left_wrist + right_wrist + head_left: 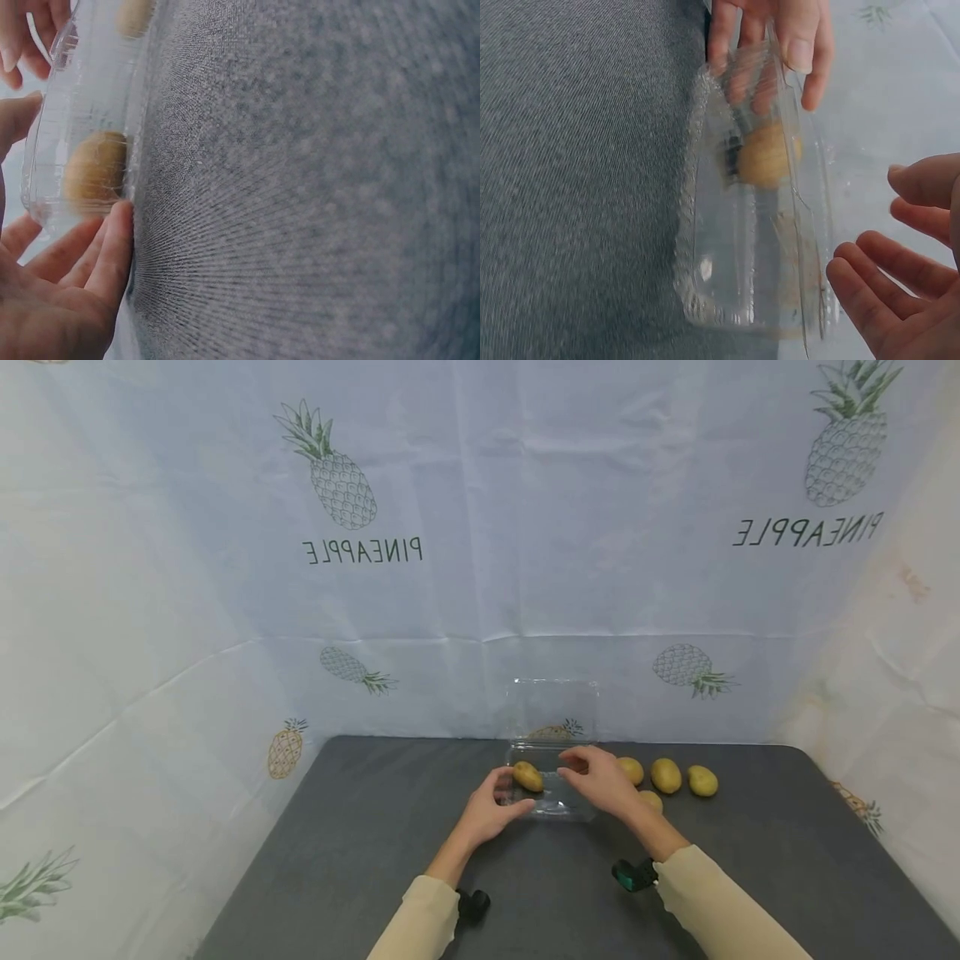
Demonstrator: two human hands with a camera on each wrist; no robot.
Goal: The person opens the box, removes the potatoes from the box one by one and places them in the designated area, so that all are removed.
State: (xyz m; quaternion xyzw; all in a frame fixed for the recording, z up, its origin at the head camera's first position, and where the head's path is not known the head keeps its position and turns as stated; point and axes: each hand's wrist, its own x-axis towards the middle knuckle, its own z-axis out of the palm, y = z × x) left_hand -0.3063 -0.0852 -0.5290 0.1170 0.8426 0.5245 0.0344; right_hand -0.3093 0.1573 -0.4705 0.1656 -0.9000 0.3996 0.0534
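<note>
A clear plastic clamshell box (558,810) lies on the dark table, its transparent lid (552,706) raised at the back. One yellow potato (528,776) sits in its left part. My left hand (487,807) is at the box's left end; in the left wrist view its fairly straight fingers (112,247) touch the end wall, with the thumb near the rim. Over the box's right side hovers my right hand (600,779), fingers relaxed and apart, holding nothing. The right wrist view shows this hand (900,292) beside the box and the same potato (769,156) inside.
Several more potatoes (666,776) lie on the table (375,827) to the right of the box, one partly behind my right hand. A pale curtain (480,585) printed with pineapples hangs behind and at both sides. Each wrist carries a dark camera (633,875).
</note>
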